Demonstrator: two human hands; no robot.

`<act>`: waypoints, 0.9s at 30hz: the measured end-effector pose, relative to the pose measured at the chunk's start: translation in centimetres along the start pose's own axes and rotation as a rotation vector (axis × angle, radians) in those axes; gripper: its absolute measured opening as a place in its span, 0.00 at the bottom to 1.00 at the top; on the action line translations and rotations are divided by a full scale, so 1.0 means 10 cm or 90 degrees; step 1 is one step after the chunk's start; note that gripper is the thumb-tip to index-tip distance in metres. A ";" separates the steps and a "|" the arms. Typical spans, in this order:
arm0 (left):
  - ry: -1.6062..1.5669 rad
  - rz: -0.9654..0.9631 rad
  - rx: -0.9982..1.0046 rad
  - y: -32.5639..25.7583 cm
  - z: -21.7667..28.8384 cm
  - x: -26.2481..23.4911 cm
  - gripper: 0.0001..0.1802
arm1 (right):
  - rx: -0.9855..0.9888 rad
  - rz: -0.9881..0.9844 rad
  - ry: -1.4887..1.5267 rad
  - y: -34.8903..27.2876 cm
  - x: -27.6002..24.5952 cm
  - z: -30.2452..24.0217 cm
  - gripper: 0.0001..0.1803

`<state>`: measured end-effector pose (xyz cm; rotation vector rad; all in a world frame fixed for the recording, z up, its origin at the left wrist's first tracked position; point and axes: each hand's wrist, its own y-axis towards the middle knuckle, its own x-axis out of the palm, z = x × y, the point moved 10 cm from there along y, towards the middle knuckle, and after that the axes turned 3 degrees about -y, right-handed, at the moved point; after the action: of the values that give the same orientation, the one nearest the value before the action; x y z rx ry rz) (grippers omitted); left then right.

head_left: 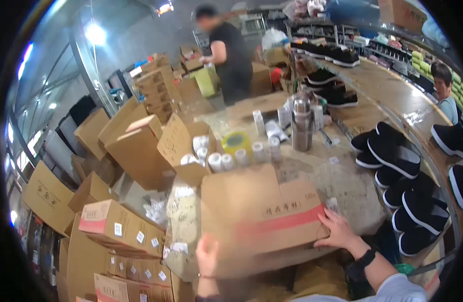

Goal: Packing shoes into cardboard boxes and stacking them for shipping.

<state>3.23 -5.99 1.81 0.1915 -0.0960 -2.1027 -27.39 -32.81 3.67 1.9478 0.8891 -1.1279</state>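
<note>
A brown cardboard carton (256, 216) with a red stripe lies on the worktable in front of me; it looks flat or partly folded. At its right edge, my right hand (338, 230) grips the cardboard, thumb near the bottom corner and fingers over the striped side. My left hand (207, 255) is raised by the lower left corner of the carton, its fingers bent and blurred by motion. Whether it touches the cardboard I cannot tell. Beyond the carton stand several white rolls (227, 161) and a roll of yellow tape (235, 143).
A steel flask (302, 123) stands at the table's back. Black shoes with white soles (392, 151) are piled along the curved bench (392, 83) on the right. Labelled cartons (126, 229) and open boxes (141, 151) crowd the left. One person (231, 55) stands behind; another (445, 95) is at right.
</note>
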 end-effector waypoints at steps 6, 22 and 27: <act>0.241 0.003 -0.090 0.11 -0.39 -0.21 0.37 | 0.061 0.051 -0.027 -0.08 0.23 0.00 0.44; 0.490 0.042 0.553 -0.18 1.65 0.10 0.35 | -0.085 0.217 0.215 0.31 -1.28 -0.80 0.32; -0.151 -0.166 0.081 0.64 1.20 0.28 0.31 | -0.192 0.379 0.025 0.83 -1.99 -1.28 0.29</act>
<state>5.14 -11.76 14.29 0.0294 -0.3642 -2.3741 -22.81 -30.60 28.27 1.8050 0.4137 -0.5727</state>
